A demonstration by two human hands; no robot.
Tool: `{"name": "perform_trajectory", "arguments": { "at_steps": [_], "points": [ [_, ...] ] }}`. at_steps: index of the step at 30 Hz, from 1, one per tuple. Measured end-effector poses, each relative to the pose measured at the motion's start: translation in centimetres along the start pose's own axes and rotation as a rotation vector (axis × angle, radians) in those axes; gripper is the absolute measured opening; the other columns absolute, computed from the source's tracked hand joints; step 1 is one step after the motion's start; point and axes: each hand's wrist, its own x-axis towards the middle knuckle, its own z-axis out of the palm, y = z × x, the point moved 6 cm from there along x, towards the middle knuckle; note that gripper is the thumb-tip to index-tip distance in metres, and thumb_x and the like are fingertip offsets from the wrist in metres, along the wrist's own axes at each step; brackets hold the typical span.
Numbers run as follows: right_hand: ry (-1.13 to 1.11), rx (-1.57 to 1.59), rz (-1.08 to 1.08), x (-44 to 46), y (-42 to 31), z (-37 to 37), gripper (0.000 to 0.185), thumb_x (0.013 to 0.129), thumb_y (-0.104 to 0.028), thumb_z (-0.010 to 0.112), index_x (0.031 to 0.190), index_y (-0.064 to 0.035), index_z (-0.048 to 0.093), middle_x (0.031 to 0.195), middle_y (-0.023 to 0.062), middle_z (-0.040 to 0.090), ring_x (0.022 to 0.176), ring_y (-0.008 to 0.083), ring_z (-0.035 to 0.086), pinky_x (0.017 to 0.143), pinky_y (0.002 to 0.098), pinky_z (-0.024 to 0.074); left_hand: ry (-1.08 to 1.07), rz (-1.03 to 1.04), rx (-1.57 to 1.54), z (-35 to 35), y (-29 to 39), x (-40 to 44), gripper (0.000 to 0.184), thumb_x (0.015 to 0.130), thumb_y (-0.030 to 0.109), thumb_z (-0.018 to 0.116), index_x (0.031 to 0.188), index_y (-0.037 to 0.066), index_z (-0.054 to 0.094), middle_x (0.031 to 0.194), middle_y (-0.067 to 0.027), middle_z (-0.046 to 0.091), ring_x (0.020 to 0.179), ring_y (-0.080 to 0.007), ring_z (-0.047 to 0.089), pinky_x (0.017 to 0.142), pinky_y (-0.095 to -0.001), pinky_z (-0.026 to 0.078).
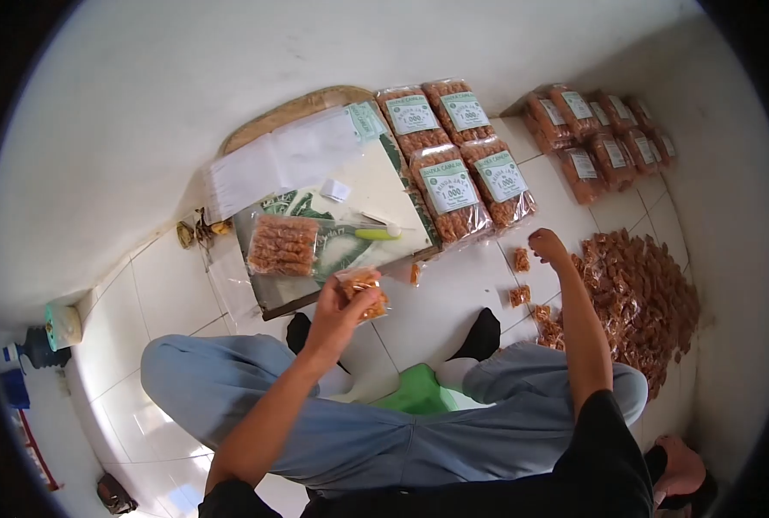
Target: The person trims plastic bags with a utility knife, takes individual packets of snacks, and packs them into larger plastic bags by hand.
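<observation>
My left hand (343, 312) is closed on small clear packets of orange-brown snacks (362, 283), above the near edge of the low work board. My right hand (548, 248) hovers beside a small snack packet (521, 259) on the floor, its fingers loosely curled and slightly apart; I see nothing in them. Another small packet (519, 296) lies nearer me. On the board (384, 186) rests a clear bag filled with rows of snack packets (283, 245). A green-handled tool (378, 233) lies to its right, its kind unclear.
Several filled, labelled snack bags (451, 194) stand beyond the board. More bags (611, 154) are stacked at the far right. A large heap of small packets (643, 302) spreads by my right knee. Clear plastic sleeves (285, 160) cover the board's far left; a green stool (417, 390) sits between my legs.
</observation>
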Motion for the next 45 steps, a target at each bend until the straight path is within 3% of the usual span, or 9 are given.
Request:
{"name": "perform_trajectory", "arguments": {
  "at_steps": [6, 10, 16, 18, 23, 28, 33, 42, 45],
  "points": [
    [0.427, -0.160, 0.003, 4.3, 9.3, 6.7, 0.090, 0.076, -0.042, 0.071, 0.144, -0.0010, 0.029, 0.118, 0.0312, 0.057, 0.108, 0.0413, 0.059, 0.089, 0.0449, 0.0490, 0.084, -0.012, 0.143, -2.7, 2.6, -1.2, 0.042, 0.090, 0.010, 0.063, 0.128, 0.003, 0.047, 0.121, -0.0108, 0.057, 0.105, -0.0191, 0.059, 0.087, -0.0329, 0.051],
    [0.304, -0.117, -0.150, 2.9, 7.2, 8.8, 0.072, 0.078, -0.033, 0.072, 0.131, 0.0025, 0.040, 0.111, 0.0212, 0.060, 0.100, 0.0309, 0.060, 0.086, 0.0395, 0.0498, 0.082, -0.009, 0.213, -2.2, 5.7, -1.5, 0.047, 0.088, 0.014, 0.067, 0.128, 0.003, 0.047, 0.117, -0.0086, 0.056, 0.107, -0.0180, 0.058, 0.088, -0.0325, 0.051],
    [-0.170, -0.041, -0.165, -2.6, -0.3, 9.5, 0.030, 0.079, -0.015, 0.073, 0.103, -0.0046, 0.059, 0.093, 0.0067, 0.066, 0.087, 0.0142, 0.062, 0.073, 0.0325, 0.0520, 0.069, 0.091, 0.173, -0.9, 6.5, -0.5, 0.046, 0.087, 0.015, 0.068, 0.127, 0.002, 0.048, 0.117, -0.0086, 0.056, 0.105, -0.0161, 0.059, 0.087, -0.0297, 0.051],
    [-0.519, 0.289, -0.171, -5.1, -3.6, 10.5, 0.025, 0.081, -0.010, 0.070, 0.104, -0.0069, 0.059, 0.093, 0.0055, 0.067, 0.084, 0.0123, 0.062, 0.071, 0.0305, 0.0525, 0.170, 0.147, 0.086, -0.7, 6.1, -0.4, 0.041, 0.085, 0.016, 0.072, 0.120, 0.002, 0.053, 0.107, -0.0063, 0.060, 0.099, -0.0117, 0.059, 0.083, -0.0270, 0.050],
    [-0.637, 0.431, -0.487, -13.2, -15.9, 7.1, 0.029, 0.081, -0.009, 0.072, 0.108, -0.0071, 0.060, 0.094, 0.0025, 0.065, 0.087, 0.0119, 0.060, 0.075, 0.0278, 0.0495, 0.083, 0.222, -0.134, 1.6, 6.4, -1.4, 0.048, 0.083, 0.014, 0.075, 0.122, -0.001, 0.050, 0.113, -0.0074, 0.056, 0.100, -0.0139, 0.059, 0.082, -0.0247, 0.054],
    [-0.445, 0.475, -0.799, -23.8, -26.9, 2.5, 0.045, 0.081, 0.003, 0.071, 0.121, -0.0043, 0.052, 0.101, 0.0054, 0.065, 0.091, 0.0124, 0.061, 0.078, 0.0284, 0.0500, -0.011, 0.367, -0.057, 2.7, 8.0, -2.0, 0.054, 0.084, 0.016, 0.075, 0.127, -0.001, 0.047, 0.118, -0.0086, 0.055, 0.105, -0.0157, 0.059, 0.084, -0.0263, 0.054],
    [-0.479, 0.400, -0.752, -29.5, -29.8, 3.3, 0.085, 0.078, 0.011, 0.069, 0.148, -0.0120, 0.026, 0.087, 0.0042, 0.057, 0.081, 0.0121, 0.060, 0.070, 0.0268, 0.0531, -0.031, 0.304, -0.253, 3.5, 8.5, -3.1, 0.056, 0.092, 0.021, 0.065, 0.137, 0.000, 0.038, 0.123, -0.0096, 0.052, 0.111, -0.0166, 0.054, 0.086, -0.0257, 0.051],
    [-0.190, 0.172, -0.844, -32.2, -30.6, 6.7, 0.084, 0.077, -0.006, 0.078, 0.145, -0.0021, 0.028, 0.106, 0.0115, 0.062, 0.085, 0.0170, 0.066, 0.066, 0.0284, 0.0553, -0.139, 0.373, -0.335, 3.0, 6.1, -2.5, 0.064, 0.096, 0.034, 0.059, 0.141, 0.003, 0.026, 0.127, -0.0112, 0.048, 0.116, -0.0160, 0.050, 0.096, -0.0305, 0.044],
    [-0.364, 0.249, -0.796, -32.5, -31.3, 7.5, 0.090, 0.077, -0.010, 0.080, 0.147, -0.0022, 0.024, 0.107, 0.0103, 0.062, 0.087, 0.0159, 0.064, 0.068, 0.0281, 0.0531, -0.002, 0.335, -0.204, 2.5, 7.2, -3.4, 0.060, 0.091, 0.035, 0.065, 0.132, 0.001, 0.037, 0.119, -0.0109, 0.054, 0.107, -0.0143, 0.056, 0.089, -0.0281, 0.048]
  ]
}}
